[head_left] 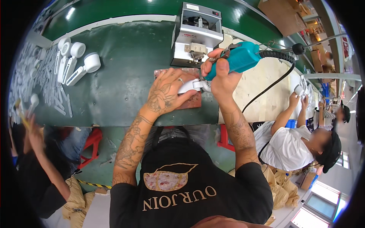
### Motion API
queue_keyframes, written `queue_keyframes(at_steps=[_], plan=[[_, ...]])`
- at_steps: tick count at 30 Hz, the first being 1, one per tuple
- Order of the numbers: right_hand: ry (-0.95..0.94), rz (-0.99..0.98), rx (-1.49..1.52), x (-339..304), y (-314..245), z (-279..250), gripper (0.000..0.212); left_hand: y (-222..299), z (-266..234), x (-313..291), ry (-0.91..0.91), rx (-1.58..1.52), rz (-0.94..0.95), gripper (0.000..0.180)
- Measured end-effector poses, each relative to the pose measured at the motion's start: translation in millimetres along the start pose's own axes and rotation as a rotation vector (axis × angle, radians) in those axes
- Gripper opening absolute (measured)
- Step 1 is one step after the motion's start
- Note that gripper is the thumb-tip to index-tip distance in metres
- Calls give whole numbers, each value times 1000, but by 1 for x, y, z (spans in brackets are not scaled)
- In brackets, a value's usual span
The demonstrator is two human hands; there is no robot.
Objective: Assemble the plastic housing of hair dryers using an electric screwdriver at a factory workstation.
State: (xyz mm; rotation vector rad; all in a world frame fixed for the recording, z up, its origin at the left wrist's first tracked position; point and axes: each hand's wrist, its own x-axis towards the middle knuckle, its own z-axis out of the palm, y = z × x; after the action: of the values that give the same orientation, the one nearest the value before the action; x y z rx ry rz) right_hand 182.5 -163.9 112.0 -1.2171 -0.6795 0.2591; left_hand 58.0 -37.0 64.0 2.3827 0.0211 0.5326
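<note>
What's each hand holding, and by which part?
The right hand grips a teal power tool around the end away from its cable; the left hand holds a white piece by its left end.

Got dark green workbench [129, 49]. Carries silver screw feeder [198, 37] at back, reddish pad [194, 103] in front, beige sheet [247, 81] right, white round-headed handhelds [92, 62] and white strips [69, 105] left.

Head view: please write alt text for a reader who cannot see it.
A person's right hand holds a teal power tool at a white part, which the left hand holds over a reddish slab. A silver machine stands beyond; white devices lie at left.
</note>
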Motion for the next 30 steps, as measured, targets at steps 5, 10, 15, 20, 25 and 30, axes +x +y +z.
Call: queue_keyframes(at_steps=[5,10,15,20,25,30], plan=[[-25,42,18,-3,10,-2,50,-1,3,-3,-9,56,-1,38],[-36,2,11,-5,16,-3,45,4,0,2,-26,53,10,39],[9,30,25,1,13,1,43,1,-1,3,-63,50,0,42],[-8,77,-32,8,3,4,47,-1,4,-5,-72,95,-46,42],[32,-228,-9,38,6,17,51,-3,3,-7,-116,34,-65,39],[-38,-235,33,48,25,16,39,-1,5,-7,-75,91,-52,37]])
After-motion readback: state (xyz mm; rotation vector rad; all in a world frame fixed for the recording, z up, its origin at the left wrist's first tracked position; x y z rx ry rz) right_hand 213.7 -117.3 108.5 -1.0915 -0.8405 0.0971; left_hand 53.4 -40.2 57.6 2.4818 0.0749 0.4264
